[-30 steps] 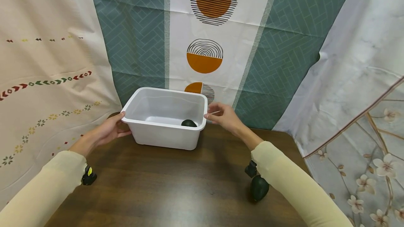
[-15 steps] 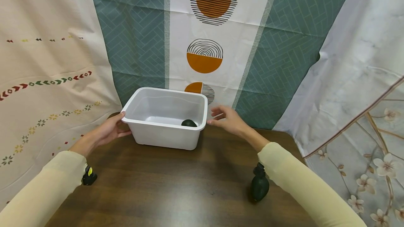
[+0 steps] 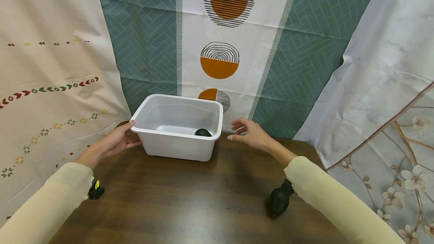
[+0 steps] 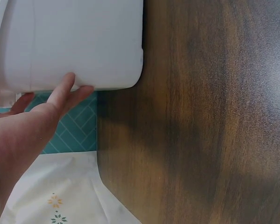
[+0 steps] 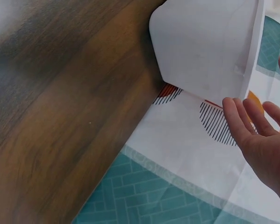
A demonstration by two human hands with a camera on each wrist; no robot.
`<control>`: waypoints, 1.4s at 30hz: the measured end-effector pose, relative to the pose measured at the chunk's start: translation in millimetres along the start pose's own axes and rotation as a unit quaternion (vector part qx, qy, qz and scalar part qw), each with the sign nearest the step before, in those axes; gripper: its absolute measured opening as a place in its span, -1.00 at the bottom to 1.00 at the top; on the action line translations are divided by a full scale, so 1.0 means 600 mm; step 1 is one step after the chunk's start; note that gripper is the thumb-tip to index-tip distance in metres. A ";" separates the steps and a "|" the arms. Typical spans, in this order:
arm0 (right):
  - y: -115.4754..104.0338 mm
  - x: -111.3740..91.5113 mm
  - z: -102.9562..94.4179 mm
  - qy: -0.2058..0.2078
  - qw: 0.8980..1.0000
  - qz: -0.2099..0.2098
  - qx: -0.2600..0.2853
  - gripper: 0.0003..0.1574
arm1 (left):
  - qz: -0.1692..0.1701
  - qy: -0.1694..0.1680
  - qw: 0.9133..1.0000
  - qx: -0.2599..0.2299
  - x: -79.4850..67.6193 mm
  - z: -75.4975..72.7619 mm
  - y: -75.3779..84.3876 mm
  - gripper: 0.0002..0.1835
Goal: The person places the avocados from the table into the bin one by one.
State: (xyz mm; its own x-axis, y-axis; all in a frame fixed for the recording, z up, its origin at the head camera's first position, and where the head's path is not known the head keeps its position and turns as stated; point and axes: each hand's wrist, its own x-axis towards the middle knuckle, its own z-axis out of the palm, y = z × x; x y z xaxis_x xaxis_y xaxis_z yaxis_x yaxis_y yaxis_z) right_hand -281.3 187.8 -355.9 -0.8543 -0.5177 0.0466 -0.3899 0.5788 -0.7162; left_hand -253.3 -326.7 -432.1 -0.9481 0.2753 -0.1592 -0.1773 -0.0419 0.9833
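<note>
A white plastic tub (image 3: 176, 147) stands at the back of the wooden table. My left hand (image 3: 115, 138) grips its left end, thumb at the rim and fingers against the outer wall; the left wrist view shows those fingers (image 4: 60, 95) on the wall. Inside the tub, near its right front corner, lies a dark green avocado (image 3: 202, 132), partly hidden by the front rim. To the right of the tub, my right hand (image 3: 252, 134) hovers apart from it, fingers loosely bent and holding nothing. Another avocado (image 3: 279, 202) rests on the table below my right sleeve.
The brown wooden table (image 3: 190, 199) extends in front of the tub. A patterned curtain (image 3: 145, 40) hangs right behind it. Further cloths hang at the left (image 3: 61, 86) and at the right (image 3: 383, 131).
My right hand has let go of the tub's right rim and drawn away to the right and slightly toward me. The left hand and both avocados have stayed in place.
</note>
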 end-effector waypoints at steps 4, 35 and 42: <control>0.006 -0.009 0.000 -0.007 1.000 -0.004 -0.015 -0.21 | 0.000 0.000 1.000 0.002 0.002 -0.001 -0.003 -0.15; 0.079 -0.092 -0.021 -0.105 0.988 0.011 -0.111 -0.12 | 0.002 -0.002 1.000 0.000 0.000 -0.001 -0.003 -0.16; 0.104 -0.116 -0.027 -0.120 0.985 -0.001 -0.124 -0.14 | 0.001 0.004 1.000 -0.002 0.000 -0.002 -0.004 -0.16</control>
State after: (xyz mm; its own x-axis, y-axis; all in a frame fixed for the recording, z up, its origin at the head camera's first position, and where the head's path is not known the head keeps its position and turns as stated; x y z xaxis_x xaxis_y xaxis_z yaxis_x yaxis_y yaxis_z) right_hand -251.7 270.1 -392.3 -0.7600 -0.6348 -0.1393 -0.4880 0.6990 -0.5228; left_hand -253.0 -327.5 -434.6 -0.9505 0.2681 -0.1570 -0.1754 -0.0461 0.9834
